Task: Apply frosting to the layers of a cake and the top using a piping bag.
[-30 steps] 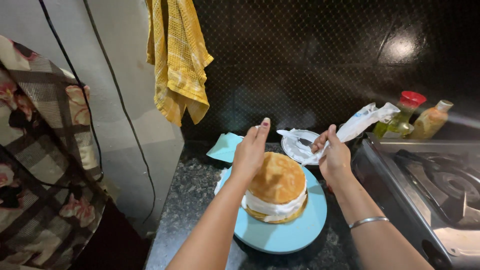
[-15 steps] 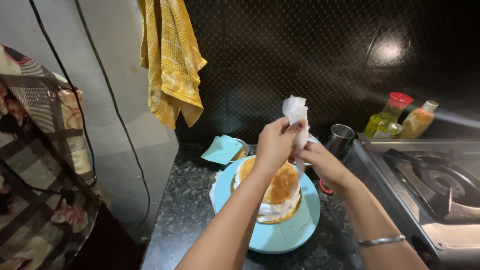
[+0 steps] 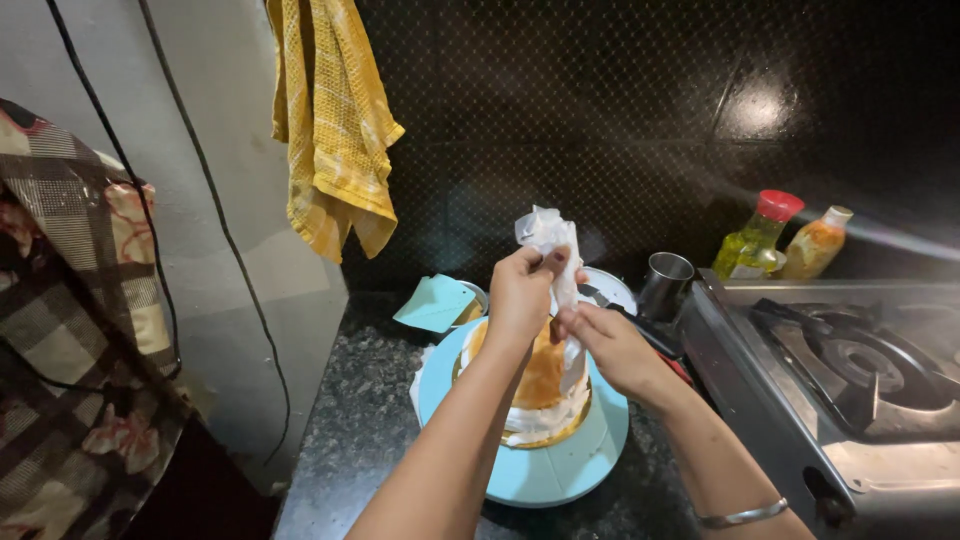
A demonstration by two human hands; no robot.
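Head view: left hand point(image 3: 520, 292) grips the twisted top of the white piping bag point(image 3: 556, 262); right hand point(image 3: 610, 345) squeezes it lower, above the cake point(image 3: 540, 385) on the blue turntable point(image 3: 545, 470). The stove point(image 3: 830, 380) crowds the right edge; dark surface point(image 3: 360, 430) lies open left.

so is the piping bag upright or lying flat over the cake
Upright: the piping bag hangs tip-down over the cake, its bunched top gripped by the left hand, the right hand holding lower down.

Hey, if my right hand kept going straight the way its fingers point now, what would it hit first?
The right hand points up and left, already pinching the piping bag. Pushed further that way, it would likely meet the left hand gripping the same bag above the cake, though depth is hard to judge.
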